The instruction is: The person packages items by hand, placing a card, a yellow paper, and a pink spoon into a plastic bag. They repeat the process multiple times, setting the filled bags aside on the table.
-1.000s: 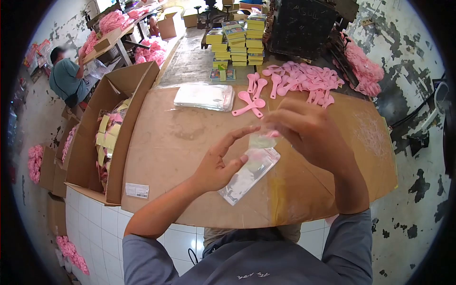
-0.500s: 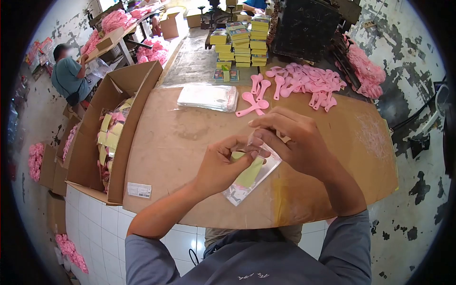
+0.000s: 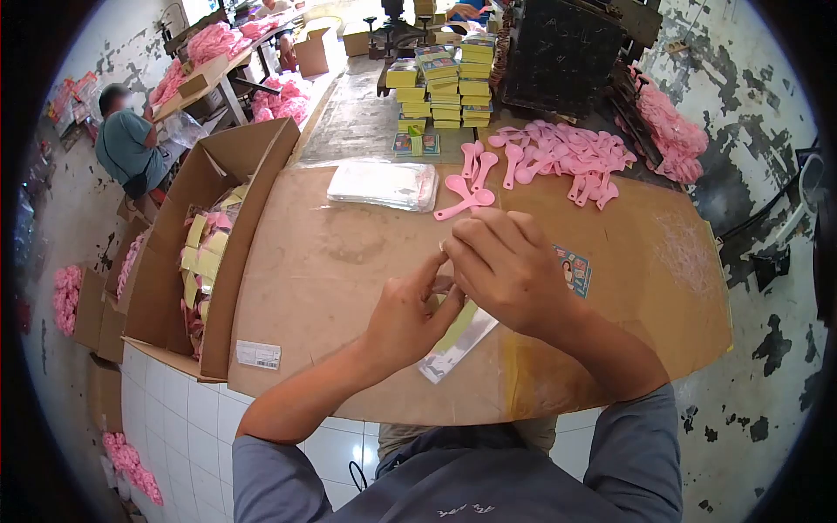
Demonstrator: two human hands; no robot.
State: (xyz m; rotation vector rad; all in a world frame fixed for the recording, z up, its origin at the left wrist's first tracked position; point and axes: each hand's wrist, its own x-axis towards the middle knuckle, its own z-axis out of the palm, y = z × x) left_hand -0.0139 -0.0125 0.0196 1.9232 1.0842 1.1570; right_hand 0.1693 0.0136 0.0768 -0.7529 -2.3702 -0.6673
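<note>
A clear plastic bag [image 3: 472,338] with a pale yellow card [image 3: 452,335] inside hangs below my hands, slanting toward the table's front edge. My left hand [image 3: 404,319] grips the bag near its upper end, thumb and fingers curled round it. Close against it, my right hand [image 3: 513,272] has its fingertips pinched together at the bag's top; the hand covers what lies between them. To the right of my right hand, a colourful printed card [image 3: 573,270] lies on the table, partly covered. Just beyond my hands rest several pink scoops [image 3: 466,199].
A stack of clear bags [image 3: 382,186] lies left of the scoops. Behind are a scoop pile [image 3: 571,148] and stacked yellow cards [image 3: 443,83]. An open carton [image 3: 253,174] of packed pieces stands at the left table edge [image 3: 288,288]. A person [image 3: 129,139] sits beyond it.
My right hand has turned, its fingers closing down by my left fingertips. The printed card beside it has come into view. The bag's yellow card is now more covered.
</note>
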